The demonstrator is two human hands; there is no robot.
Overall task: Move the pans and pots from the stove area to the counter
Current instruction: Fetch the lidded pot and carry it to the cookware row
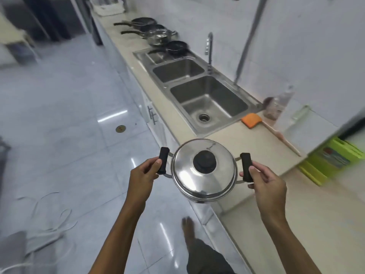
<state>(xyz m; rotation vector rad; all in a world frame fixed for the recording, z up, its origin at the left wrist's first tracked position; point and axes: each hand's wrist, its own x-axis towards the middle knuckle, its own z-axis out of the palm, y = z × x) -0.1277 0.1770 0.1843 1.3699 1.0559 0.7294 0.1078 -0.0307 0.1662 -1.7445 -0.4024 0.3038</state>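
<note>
I hold a steel pot (205,178) with a domed lid and black knob in the air, over the counter's front edge. My left hand (143,175) grips its left black handle and my right hand (264,182) grips its right one. Far along the beige counter (246,147), beyond the sink, stand several black frying pans (144,21) and a steel pot with a glass lid (160,36). One more black pan (176,47) rests on the sink's drainboard.
A double steel sink (207,101) with a tap (209,52) lies ahead. An orange sponge (251,119), a bottle (276,105), a wooden stick (284,139) and a green rack (331,159) sit on the right. White cables (49,220) lie on the glossy floor.
</note>
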